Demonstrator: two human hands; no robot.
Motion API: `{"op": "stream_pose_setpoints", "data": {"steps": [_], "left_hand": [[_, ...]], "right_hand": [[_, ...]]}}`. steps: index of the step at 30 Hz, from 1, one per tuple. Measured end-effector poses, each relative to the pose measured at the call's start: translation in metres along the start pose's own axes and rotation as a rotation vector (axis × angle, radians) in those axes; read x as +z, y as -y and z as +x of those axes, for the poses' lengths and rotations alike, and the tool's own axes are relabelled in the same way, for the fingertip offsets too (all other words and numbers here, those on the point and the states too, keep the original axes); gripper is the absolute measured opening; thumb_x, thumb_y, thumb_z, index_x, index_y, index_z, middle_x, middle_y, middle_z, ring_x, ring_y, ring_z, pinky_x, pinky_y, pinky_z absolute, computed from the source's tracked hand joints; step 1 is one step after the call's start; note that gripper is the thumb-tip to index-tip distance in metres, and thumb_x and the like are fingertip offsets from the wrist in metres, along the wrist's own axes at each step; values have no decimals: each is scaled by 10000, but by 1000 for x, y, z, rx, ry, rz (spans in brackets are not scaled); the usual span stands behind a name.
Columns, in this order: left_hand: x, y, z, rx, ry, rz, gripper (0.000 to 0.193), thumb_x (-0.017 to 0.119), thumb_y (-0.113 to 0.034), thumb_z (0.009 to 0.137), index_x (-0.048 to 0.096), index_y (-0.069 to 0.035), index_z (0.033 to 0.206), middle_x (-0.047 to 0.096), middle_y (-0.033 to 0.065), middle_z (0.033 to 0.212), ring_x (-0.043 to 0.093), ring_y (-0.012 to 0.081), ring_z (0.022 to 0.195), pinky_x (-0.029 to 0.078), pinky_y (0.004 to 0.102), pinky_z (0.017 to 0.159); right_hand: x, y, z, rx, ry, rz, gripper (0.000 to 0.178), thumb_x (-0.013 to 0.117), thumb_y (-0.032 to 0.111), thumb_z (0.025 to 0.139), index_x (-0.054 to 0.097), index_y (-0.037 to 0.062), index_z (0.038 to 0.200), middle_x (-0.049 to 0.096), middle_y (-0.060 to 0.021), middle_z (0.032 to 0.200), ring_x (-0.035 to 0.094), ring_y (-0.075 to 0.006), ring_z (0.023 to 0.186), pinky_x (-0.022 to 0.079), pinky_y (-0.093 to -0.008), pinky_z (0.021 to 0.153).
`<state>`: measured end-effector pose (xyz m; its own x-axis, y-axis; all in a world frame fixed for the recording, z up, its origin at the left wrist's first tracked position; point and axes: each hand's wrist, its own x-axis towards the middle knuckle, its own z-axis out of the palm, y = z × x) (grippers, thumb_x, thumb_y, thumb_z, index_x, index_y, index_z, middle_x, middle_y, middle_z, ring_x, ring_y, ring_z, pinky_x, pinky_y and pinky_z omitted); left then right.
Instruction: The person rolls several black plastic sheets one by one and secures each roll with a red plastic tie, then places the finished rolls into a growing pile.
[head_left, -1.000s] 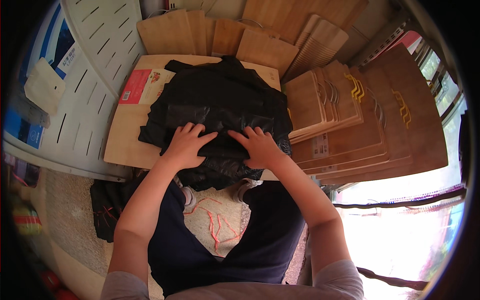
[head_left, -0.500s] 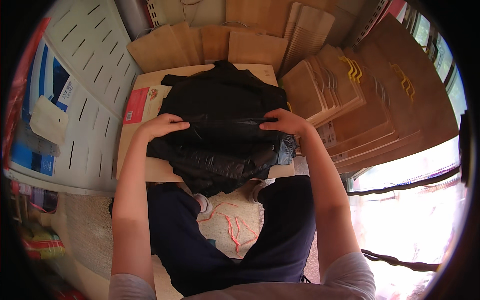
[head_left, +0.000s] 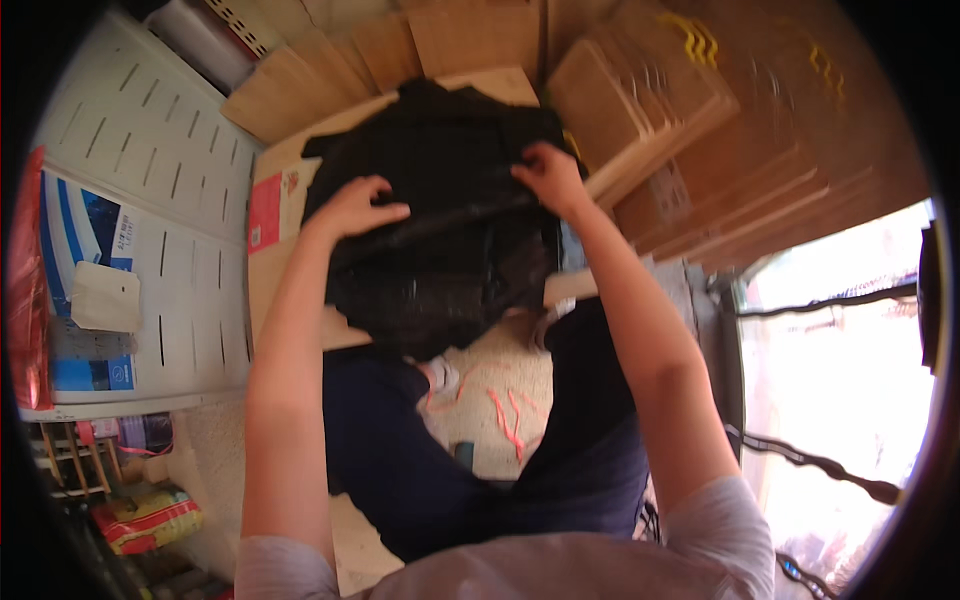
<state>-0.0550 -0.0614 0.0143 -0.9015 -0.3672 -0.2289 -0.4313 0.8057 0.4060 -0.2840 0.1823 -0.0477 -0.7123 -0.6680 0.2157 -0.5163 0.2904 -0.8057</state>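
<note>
A crumpled heap of thin black plastic bags [head_left: 435, 150] is spread over a pale wooden board [head_left: 275, 285] in front of my knees. On the left part of the heap rests my left hand [head_left: 358, 208], thumb and fingers apart. My right hand [head_left: 550, 180] is at the heap's right side, fingers loosely curled with a gap to the thumb. A fold in the plastic runs between the hands. Beneath the heap's right edge, a bit of bluish material [head_left: 572, 248] shows. Slight blur softens both hands.
A pink-and-cream printed sheet [head_left: 267, 212] lies on the board's left. Wooden cutting boards [head_left: 475, 40] stand behind; more, some with yellow handles [head_left: 690, 40], lean at the right. A white slotted panel [head_left: 195, 230] flanks the left. Red string [head_left: 508, 425] lies on the floor.
Both hands have let go of the plastic edge they were pinching and moved up the heap, fingers parting. The view has turned and shifted somewhat.
</note>
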Motion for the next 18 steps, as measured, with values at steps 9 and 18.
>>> {"op": "stream_pose_setpoints", "data": {"steps": [9, 18], "left_hand": [[1, -18, -10, -133, 24, -127, 793, 699, -481, 790, 475, 99, 1283, 525, 219, 1305, 490, 269, 1231, 368, 315, 1023], [24, -9, -25, -502, 61, -415, 908, 653, -529, 821, 301, 58, 1417, 342, 188, 1465, 282, 257, 1379, 209, 339, 1113]], "right_hand": [[-138, 9, -55, 76, -317, 405, 267, 632, 204, 867, 638, -13, 1021, 655, -62, 716, 634, -115, 632, 513, -263, 599], [-145, -280, -381, 995, -446, 98, 213, 591, 183, 853, 664, -18, 856, 659, -77, 710, 601, -134, 543, 497, -277, 502]]}}
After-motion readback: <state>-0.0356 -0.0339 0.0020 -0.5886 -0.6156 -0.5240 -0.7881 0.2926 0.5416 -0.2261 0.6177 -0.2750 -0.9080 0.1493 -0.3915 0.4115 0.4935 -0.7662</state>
